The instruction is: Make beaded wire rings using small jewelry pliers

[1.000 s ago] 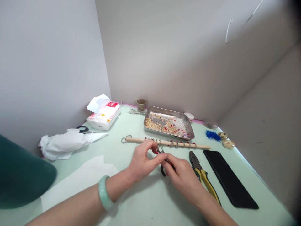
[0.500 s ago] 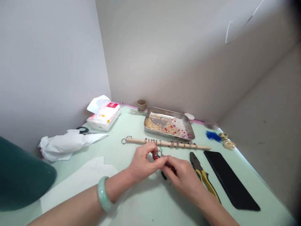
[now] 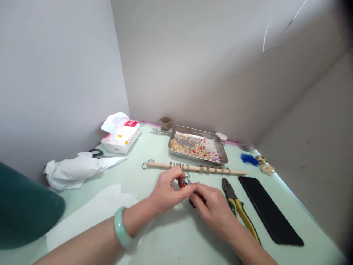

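Barely shifting since earlier, both hands are pinching closed: left hand [image 3: 168, 187] gripping a beaded ring [image 3: 186, 181], right hand [image 3: 213, 206] clamping small pliers [image 3: 193, 200]; finished rings are already lining the dowel [image 3: 193, 168] mid-frame.

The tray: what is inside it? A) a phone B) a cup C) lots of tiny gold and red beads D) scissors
C: the tray holds a scatter of small gold and red beads; the scissors, phone and cup all sit outside it on the table.
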`<state>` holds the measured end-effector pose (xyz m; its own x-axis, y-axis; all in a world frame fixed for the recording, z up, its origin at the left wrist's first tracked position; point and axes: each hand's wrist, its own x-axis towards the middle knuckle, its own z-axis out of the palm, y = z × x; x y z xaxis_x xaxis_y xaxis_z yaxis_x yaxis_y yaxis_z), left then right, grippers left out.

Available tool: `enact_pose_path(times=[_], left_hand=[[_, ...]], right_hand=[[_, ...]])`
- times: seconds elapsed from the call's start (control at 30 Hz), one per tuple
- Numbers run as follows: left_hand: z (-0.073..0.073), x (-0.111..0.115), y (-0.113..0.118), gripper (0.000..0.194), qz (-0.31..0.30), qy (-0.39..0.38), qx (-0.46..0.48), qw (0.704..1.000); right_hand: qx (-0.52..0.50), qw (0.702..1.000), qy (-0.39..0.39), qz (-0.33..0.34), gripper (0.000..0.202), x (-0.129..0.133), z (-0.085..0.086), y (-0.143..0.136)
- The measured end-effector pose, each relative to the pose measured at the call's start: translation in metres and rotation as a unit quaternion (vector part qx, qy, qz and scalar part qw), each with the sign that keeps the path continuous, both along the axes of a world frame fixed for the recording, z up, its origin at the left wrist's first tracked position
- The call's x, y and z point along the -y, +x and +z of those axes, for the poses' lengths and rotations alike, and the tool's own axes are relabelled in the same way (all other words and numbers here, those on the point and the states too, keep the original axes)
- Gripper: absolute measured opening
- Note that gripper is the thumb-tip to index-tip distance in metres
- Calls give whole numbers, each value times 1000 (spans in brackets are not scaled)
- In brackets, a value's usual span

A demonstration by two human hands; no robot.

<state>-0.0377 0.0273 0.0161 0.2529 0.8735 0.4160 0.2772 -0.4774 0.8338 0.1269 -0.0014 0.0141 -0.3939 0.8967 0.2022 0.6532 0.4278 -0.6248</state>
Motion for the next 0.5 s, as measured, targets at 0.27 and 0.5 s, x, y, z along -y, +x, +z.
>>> enact_pose_path(times=[0.27,0.5], left_hand=[[0,0,-1,27,-14,-6,0,1000],[1,1,-2,31,-28,-22,13,999]], right_hand=[[-11,1000,3,3,20,0,0,0],[-51,998,-43,23,20,-3,5,4]])
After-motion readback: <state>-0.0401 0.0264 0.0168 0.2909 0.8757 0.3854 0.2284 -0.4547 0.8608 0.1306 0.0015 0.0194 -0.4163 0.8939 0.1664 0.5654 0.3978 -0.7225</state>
